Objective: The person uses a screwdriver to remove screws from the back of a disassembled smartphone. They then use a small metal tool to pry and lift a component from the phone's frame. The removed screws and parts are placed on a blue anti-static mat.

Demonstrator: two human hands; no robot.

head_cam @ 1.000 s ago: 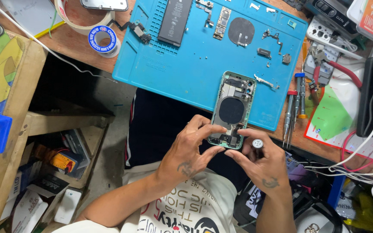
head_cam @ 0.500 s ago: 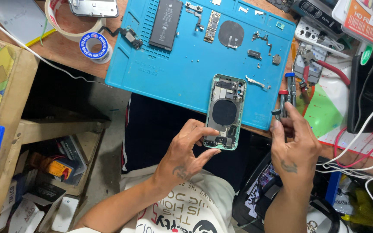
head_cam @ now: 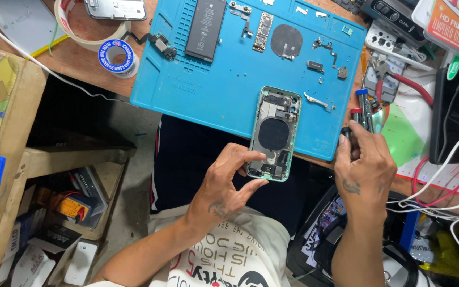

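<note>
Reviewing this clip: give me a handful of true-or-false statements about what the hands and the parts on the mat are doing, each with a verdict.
1. The left hand grips the lower end of the opened phone housing. True.
2. The right hand rests on the phone housing. False: it is off to the side, at the screwdrivers by the edge of the blue repair mat.
3. The black battery sits inside the housing. False: it lies apart, near the mat's far edge.
4. A blue-and-white solder wire spool lies on the wooden bench, off the mat. True.
</note>
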